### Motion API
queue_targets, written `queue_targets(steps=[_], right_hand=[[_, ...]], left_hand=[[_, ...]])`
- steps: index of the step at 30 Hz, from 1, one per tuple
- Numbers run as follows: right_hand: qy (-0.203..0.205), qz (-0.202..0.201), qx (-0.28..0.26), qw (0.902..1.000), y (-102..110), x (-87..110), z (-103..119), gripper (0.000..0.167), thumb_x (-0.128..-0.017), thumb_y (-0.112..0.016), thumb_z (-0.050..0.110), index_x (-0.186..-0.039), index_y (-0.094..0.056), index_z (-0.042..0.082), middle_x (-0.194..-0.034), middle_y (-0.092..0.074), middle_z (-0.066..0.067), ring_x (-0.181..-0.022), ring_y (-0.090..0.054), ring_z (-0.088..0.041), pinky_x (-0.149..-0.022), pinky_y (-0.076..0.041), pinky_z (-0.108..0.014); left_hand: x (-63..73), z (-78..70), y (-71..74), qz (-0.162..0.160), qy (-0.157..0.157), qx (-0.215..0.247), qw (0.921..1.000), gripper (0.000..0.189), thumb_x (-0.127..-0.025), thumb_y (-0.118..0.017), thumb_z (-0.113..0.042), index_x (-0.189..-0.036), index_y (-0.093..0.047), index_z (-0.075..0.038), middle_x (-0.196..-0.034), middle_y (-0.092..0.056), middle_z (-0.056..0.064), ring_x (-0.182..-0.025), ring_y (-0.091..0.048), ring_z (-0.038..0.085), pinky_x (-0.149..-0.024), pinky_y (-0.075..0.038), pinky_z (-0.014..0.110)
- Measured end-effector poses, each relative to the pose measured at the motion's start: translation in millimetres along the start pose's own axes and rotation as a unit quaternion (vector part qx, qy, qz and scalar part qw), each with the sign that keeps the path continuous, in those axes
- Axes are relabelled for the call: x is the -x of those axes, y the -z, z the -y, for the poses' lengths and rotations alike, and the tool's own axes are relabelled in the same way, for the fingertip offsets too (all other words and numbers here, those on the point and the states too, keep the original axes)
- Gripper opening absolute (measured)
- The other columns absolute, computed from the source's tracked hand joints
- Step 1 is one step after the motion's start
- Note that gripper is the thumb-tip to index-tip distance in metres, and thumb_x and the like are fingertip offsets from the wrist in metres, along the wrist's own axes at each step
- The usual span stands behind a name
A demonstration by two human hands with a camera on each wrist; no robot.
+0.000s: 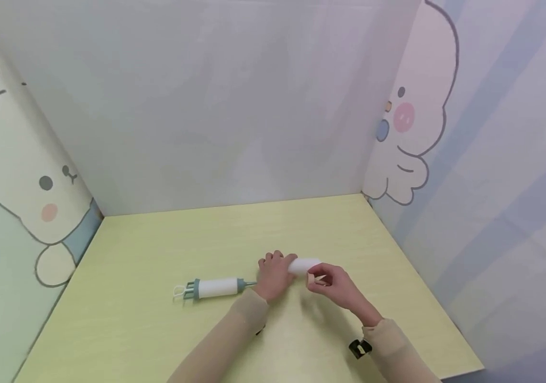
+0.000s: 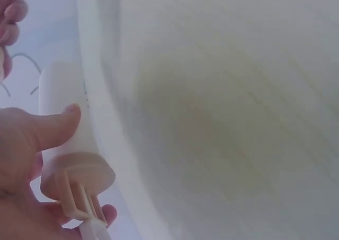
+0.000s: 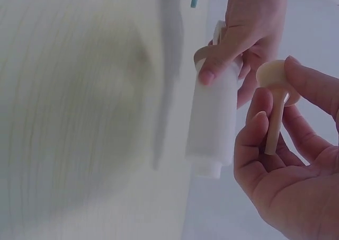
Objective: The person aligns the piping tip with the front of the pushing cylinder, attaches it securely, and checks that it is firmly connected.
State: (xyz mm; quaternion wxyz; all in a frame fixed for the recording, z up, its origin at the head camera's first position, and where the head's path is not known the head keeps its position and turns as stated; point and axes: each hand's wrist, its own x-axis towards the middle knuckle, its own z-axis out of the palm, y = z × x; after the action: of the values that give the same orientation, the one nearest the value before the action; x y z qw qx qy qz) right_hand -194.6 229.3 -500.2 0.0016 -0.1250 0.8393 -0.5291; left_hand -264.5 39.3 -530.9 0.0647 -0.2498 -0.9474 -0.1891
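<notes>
My left hand (image 1: 275,275) grips a white, syringe-like barrel (image 3: 213,121) near its beige-collared end, the thumb (image 2: 62,127) lying along the side. A beige slotted handle part (image 2: 74,197) sticks out behind the collar in the left wrist view. The barrel's other end is bare, with a narrower white neck (image 3: 206,167). My right hand (image 1: 342,290) pinches a beige nozzle cap (image 3: 275,74) by its round base, its thin stem pointing back toward the palm. Cap and barrel are apart, with the cap just beside the barrel's bare end. Both are held above the table.
A second syringe-like tool (image 1: 218,288), white with teal ends, a thin nozzle and a ring handle, lies on the pale yellow table (image 1: 158,340) left of my left hand. Fabric walls with cartoon animals stand at the back and sides.
</notes>
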Motion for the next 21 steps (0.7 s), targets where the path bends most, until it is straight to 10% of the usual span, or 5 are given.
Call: queue_targets(steps=[21], right_hand=[[-0.006, 0.015, -0.001, 0.9999, 14, 2.5, 40, 0.03, -0.084, -0.072, 0.003, -0.11, -0.062, -0.007, -0.104, -0.063, -0.019, -0.081, -0.064, -0.03, -0.07, -0.052, -0.03]], left_hand=[[43.7, 29.5, 55.8, -0.045, 0.007, 0.036, 0.9983, 0.046, -0.08, -0.076, -0.03, -0.124, -0.062, -0.027, -0.11, -0.056, 0.004, -0.099, -0.047, 0.028, -0.082, -0.034, 0.051]])
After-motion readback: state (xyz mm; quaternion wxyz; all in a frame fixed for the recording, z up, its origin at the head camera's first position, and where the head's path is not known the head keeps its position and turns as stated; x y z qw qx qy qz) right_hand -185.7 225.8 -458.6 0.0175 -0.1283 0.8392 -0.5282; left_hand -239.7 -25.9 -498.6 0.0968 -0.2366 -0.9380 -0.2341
